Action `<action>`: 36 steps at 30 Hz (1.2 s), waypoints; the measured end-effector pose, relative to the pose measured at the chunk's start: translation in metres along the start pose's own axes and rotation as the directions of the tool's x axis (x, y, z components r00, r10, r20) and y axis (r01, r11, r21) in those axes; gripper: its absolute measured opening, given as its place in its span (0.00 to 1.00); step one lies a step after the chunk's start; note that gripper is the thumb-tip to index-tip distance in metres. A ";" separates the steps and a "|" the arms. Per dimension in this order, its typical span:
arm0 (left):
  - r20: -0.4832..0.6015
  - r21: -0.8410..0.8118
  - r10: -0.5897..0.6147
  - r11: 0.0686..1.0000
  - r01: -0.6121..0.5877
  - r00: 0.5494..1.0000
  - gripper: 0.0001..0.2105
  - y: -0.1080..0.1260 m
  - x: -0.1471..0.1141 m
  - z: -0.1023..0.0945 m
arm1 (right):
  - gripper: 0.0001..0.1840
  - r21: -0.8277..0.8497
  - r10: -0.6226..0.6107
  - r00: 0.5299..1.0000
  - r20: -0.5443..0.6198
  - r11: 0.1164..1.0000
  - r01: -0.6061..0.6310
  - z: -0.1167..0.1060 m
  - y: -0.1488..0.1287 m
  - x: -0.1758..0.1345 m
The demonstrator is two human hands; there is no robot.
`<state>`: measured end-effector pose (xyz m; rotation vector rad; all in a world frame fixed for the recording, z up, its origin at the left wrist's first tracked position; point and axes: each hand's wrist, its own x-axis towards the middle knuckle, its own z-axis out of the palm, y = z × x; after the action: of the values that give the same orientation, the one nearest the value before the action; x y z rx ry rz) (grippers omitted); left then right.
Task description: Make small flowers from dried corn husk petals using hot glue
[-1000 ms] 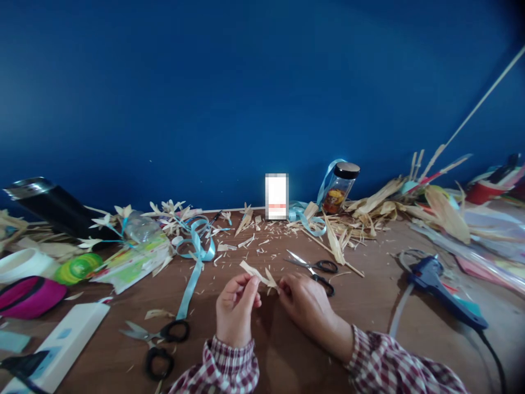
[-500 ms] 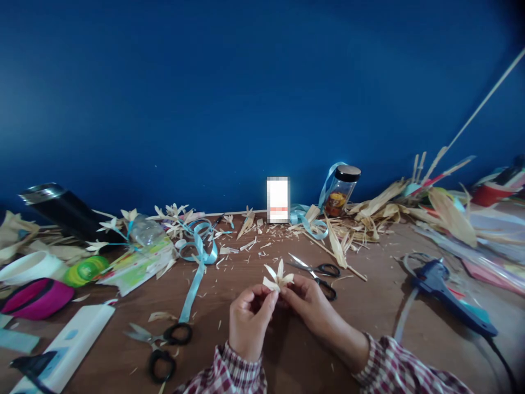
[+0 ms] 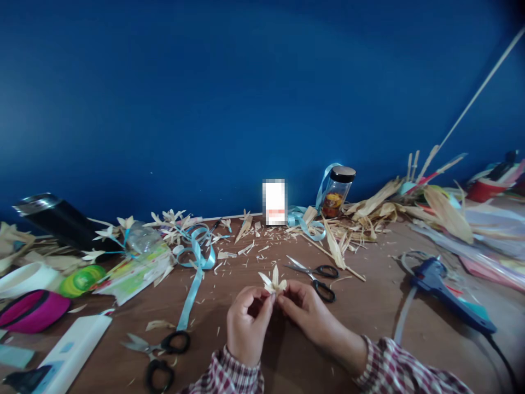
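Remotely, I'm pinching the pale flower (image 3: pixel 273 284) by its base between left hand (image 3: pixel 248 324) and right hand (image 3: pixel 314 313), likely so its petals (image 3: pixel 275 272) are fanning out unobstructed.

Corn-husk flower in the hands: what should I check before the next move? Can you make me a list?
1. Corn-husk flower held: ok, pinched low by the left hand and right hand.
2. Petals spread: ok, they fan outward.
3. Base fixed firmly: cannot tell, the hands cover it.
4. Nearer black-handled scissors closed: not ok, the blades stand apart.
5. Glue gun cool: cannot tell.
6. Table tidy: not ok, husk scraps lie about.
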<state>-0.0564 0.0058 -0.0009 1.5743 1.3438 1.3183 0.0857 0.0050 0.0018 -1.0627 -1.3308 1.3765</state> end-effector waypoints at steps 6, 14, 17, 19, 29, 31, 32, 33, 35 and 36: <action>0.031 0.027 0.038 0.999 -0.039 0.999 0.02 0.000 -0.002 0.001 | 0.09 0.004 0.046 0.999 0.002 0.999 -0.046 -0.002 0.001 -0.002; 0.004 -0.164 -0.131 0.978 0.130 0.991 0.11 0.003 -0.004 0.004 | 0.11 0.032 0.037 0.999 0.032 0.999 -0.038 -0.002 0.004 -0.002; 0.017 -0.153 -0.119 0.981 0.120 0.993 0.10 0.002 -0.003 0.004 | 0.11 0.035 0.054 0.997 0.051 0.998 -0.056 -0.003 0.008 -0.002; 0.011 -0.145 -0.107 0.984 0.107 0.994 0.11 0.001 -0.004 0.005 | 0.11 0.017 0.055 0.997 0.047 0.998 -0.055 -0.003 0.010 -0.002; -0.013 -0.376 -0.276 0.892 0.251 0.961 0.18 0.002 -0.005 0.013 | 0.11 -0.018 0.024 0.999 0.023 1.000 -0.023 -0.003 0.009 -0.002; 0.028 -0.398 -0.333 0.861 0.316 0.942 0.18 0.003 -0.004 0.013 | 0.12 -0.029 0.030 0.999 0.028 0.999 -0.029 -0.004 0.008 -0.002; 0.040 -0.400 -0.354 0.851 0.339 0.935 0.18 0.003 -0.003 0.013 | 0.12 -0.029 0.027 0.999 0.030 0.999 -0.026 -0.004 0.008 -0.002; 0.053 -0.394 -0.366 0.848 0.356 0.929 0.18 0.003 -0.003 0.012 | 0.12 -0.025 0.023 0.999 0.029 0.999 -0.022 -0.004 0.008 -0.002; 0.109 -0.352 -0.366 0.855 0.381 0.924 0.15 0.002 -0.002 0.011 | 0.12 -0.010 0.024 1.000 0.018 1.000 -0.023 -0.004 0.009 -0.002; 0.152 -0.322 -0.353 0.865 0.384 0.923 0.13 0.002 -0.002 0.011 | 0.13 -0.001 0.033 0.999 0.013 0.999 -0.033 -0.004 0.009 -0.002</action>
<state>-0.0452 0.0043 -0.0024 1.0588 1.2046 1.1541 0.0900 0.0039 -0.0076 -1.0817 -1.3291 1.4096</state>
